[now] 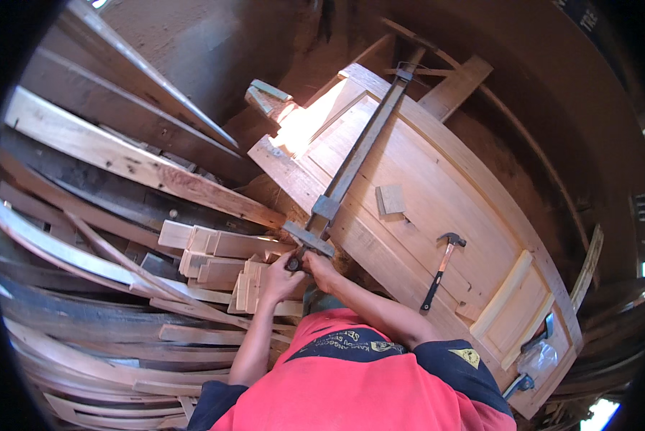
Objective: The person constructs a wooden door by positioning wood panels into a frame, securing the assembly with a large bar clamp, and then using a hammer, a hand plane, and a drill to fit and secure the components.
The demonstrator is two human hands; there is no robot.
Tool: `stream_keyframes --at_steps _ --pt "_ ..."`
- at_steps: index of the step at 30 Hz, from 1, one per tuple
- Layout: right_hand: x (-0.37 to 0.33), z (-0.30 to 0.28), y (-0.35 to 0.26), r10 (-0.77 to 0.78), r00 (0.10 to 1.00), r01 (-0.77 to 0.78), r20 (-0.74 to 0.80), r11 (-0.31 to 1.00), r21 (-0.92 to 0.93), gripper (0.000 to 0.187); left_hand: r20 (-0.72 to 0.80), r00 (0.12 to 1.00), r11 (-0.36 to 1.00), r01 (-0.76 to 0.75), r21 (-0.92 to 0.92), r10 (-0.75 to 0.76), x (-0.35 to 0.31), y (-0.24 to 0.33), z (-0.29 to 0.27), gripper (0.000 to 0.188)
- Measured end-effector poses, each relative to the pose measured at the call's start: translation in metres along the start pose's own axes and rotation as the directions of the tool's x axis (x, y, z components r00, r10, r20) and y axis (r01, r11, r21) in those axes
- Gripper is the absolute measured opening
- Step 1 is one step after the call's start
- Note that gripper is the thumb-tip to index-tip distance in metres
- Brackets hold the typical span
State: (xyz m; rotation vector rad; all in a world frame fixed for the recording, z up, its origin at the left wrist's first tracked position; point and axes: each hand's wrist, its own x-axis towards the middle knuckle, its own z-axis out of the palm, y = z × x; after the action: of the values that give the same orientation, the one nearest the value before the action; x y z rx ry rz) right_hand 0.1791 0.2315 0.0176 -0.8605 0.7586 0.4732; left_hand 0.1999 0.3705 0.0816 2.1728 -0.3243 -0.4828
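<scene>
A long metal bar clamp lies across a pale panelled wooden door, its near end jutting past the door's left edge. My left hand is closed around the dark screw end of the clamp. Beside it, my right hand is closed at the same end, just below the clamp's jaw. The fingers of both hands are partly hidden. On the door rest a claw hammer with a black grip and a small square wood block.
Stacked short boards lie left of my hands, with long planks beyond. A loose wood strip, a clear plastic bag and a blue-handled tool lie toward the door's near right end. Another board sticks out at the far side.
</scene>
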Motion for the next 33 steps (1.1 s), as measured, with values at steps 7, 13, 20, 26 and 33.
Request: stream_keyframes --at_steps 7,13,20,26,33 --pt "-0.009 -0.004 0.001 -0.003 0.999 0.003 0.038 1.0 0.001 0.019 -0.011 0.987 0.851 0.141 0.507 -0.157 0.015 0.024 0.017 0.04" --pt "-0.023 -0.021 -0.005 -0.004 0.979 -0.011 0.203 0.997 0.074 0.015 0.008 0.996 0.928 0.075 0.365 -0.084 0.024 0.008 0.013 0.036" --pt "-0.049 -0.094 -0.019 -0.184 0.898 0.431 0.4 0.555 -0.712 0.035 0.121 0.975 0.812 0.084 0.578 -0.186 0.053 0.034 -0.002 0.053" --pt "-0.111 -0.207 0.007 -0.16 0.987 0.156 0.011 0.938 -0.309 0.045 0.047 0.969 0.691 0.139 0.71 -0.242 0.072 0.051 -0.054 0.044" --pt "-0.143 -0.251 0.05 -0.156 0.946 0.094 -0.283 0.971 -0.221 0.042 0.092 0.933 0.615 0.153 0.773 -0.348 0.105 -0.009 -0.07 0.039"
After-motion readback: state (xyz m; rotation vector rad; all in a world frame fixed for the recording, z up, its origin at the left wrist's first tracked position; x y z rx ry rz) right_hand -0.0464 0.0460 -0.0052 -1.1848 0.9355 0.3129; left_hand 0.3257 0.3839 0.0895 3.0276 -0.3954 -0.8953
